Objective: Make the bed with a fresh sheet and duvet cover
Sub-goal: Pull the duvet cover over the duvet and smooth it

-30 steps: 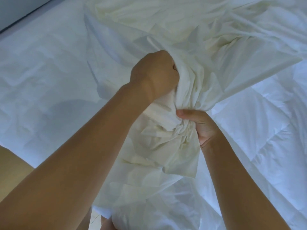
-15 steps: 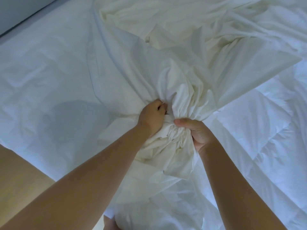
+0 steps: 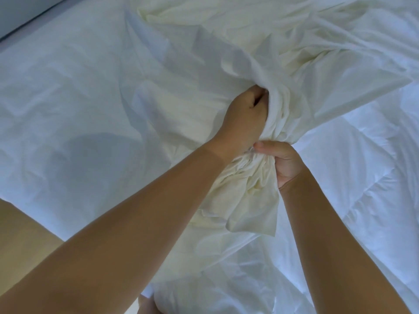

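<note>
Two hands grasp the same cream duvet cover (image 3: 238,37), which lies crumpled over the middle of the bed and is gathered into a thick rope where they meet. That gathered run has its long axis from the loose tail hanging by the bed's near edge up toward the far right, where the cloth fans out wide and flat. The left hand (image 3: 243,118) is clenched round the bunch farther up, knuckles showing, fingertips buried in the folds. The right hand (image 3: 284,165) grips just below it, thumb laid across the top of the bunch, the two hands almost touching. A white sheet (image 3: 68,91) covers the mattress to the left; a white quilted duvet (image 3: 362,182) lies to the right, partly under the cover
</note>
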The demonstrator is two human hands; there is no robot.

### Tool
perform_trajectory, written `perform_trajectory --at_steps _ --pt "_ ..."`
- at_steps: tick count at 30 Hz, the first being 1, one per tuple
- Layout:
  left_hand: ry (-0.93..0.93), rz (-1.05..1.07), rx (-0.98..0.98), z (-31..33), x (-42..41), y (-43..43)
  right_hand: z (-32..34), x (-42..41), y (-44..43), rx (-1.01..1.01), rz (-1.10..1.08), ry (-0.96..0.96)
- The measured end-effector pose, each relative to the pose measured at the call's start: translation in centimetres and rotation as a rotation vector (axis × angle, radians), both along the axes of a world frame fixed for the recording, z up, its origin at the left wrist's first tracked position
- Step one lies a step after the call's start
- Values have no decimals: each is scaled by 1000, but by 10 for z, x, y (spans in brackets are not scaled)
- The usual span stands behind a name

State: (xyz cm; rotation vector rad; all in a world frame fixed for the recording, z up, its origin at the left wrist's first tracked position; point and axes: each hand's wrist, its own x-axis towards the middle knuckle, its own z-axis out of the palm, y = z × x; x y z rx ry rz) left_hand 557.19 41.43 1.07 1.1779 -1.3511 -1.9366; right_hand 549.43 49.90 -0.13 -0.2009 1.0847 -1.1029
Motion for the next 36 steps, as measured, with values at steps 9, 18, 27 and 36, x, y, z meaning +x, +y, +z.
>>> perform_trajectory --at_steps 9,18,27,36 --pt "-145 -152 -270 -8 22 32 -5 32 -8 -84 -421 28" --pt "-637 40 -621 -33 84 55 -2 26 -12 170 -225 -178" --pt "-343 -324 -30 -23 104 32 -3 8 9 184 -76 -12" --pt "-365 -284 -52 -12 36 -11 -9 8 3 137 -17 -39"
